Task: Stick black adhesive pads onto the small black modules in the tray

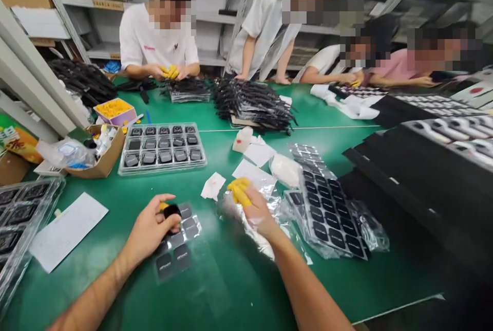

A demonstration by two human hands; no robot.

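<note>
My left hand (pixel 152 228) is closed around a small black square part with rounded corners (pixel 172 212). Just beneath it lies a clear sheet of dark square stickers (pixel 177 259) with pale lettering. My right hand (pixel 252 205) wears yellow finger cots, and its fingers are bent together over a crumpled clear plastic bag (pixel 285 228) with white material in it. Whatever those fingers may pinch is hidden. Right of this hand, more sheets of black square stickers (pixel 327 213) rest on plastic wrapping. A small white paper piece (pixel 213 186) sits between my hands.
Beyond my left hand stands a clear tray of black square parts (pixel 164 164); another tray (pixel 50 192) is at far left. A cardboard box (pixel 110 156), yellow finger cots in a box (pixel 115 110), black cable stacks (pixel 254 105) and black boards (pixel 404 166) surround the work area. Several co-workers sit or stand opposite.
</note>
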